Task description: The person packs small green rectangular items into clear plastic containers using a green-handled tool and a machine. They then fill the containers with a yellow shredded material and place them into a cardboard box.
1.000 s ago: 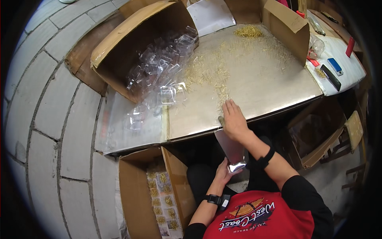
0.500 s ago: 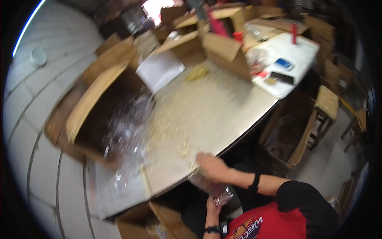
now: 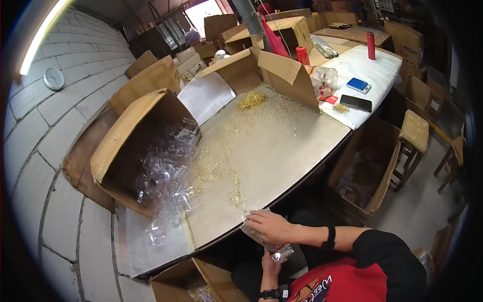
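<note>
At the table's near edge, a clear plastic pack [image 3: 279, 251] slants down toward my lap. My left hand [image 3: 271, 265] is closed around its lower end from below. Over its upper end lies my right hand [image 3: 271, 228], with fingers stretched out toward the left. Whether small gold pieces are under the right palm is hidden. Just beyond the fingers, a thin trail of small gold wire clips [image 3: 235, 194] runs back across the table to a heaped gold pile [image 3: 250, 100].
A tipped cardboard box [image 3: 118, 146] spills clear plastic cases [image 3: 168, 166] onto the tabletop [image 3: 271, 161] at left. Open cartons stand below, one at front left [image 3: 214, 277] and one at right [image 3: 362, 186]. A phone [image 3: 356, 102], a blue device [image 3: 358, 84] and a red cylinder [image 3: 371, 46] are on the white surface.
My right hand has moved slightly down from the table edge onto the pack. The left hand stays at the pack's lower end.
</note>
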`<control>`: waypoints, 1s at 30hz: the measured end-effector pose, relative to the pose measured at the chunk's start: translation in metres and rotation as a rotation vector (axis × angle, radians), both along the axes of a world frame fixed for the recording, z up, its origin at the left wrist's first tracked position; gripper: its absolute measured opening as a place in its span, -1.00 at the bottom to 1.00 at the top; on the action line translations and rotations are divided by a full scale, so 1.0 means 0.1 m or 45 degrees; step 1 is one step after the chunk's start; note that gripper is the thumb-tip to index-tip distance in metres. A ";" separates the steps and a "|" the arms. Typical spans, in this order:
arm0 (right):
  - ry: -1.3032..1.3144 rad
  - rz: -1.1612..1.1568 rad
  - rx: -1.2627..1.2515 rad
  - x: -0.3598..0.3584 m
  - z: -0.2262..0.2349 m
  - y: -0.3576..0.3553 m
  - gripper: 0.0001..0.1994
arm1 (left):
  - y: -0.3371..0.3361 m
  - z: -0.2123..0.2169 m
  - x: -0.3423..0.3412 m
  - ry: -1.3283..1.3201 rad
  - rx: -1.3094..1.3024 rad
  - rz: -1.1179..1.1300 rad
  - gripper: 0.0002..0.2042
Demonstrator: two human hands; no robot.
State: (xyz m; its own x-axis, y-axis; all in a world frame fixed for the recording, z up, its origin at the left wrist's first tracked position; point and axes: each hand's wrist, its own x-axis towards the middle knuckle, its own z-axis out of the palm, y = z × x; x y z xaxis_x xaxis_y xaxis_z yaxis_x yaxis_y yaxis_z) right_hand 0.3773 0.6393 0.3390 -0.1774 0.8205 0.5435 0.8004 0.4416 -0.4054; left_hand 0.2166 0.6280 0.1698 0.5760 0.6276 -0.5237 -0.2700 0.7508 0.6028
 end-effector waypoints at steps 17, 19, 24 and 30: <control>0.155 -0.080 -0.065 0.25 -0.01 0.11 -0.61 | -0.04 -0.18 0.11 0.121 0.036 -0.044 -0.59; 0.189 -0.082 0.033 0.35 0.11 0.00 -0.63 | -0.04 -0.05 0.14 0.046 0.003 -0.006 -0.59; 0.299 -0.054 -0.093 0.37 0.10 -0.26 -0.68 | -0.12 0.09 0.04 0.011 -0.028 0.031 -0.54; 0.291 -0.049 -0.097 0.37 0.06 -0.20 -0.70 | -0.09 -0.01 0.03 -0.002 0.007 0.001 -0.53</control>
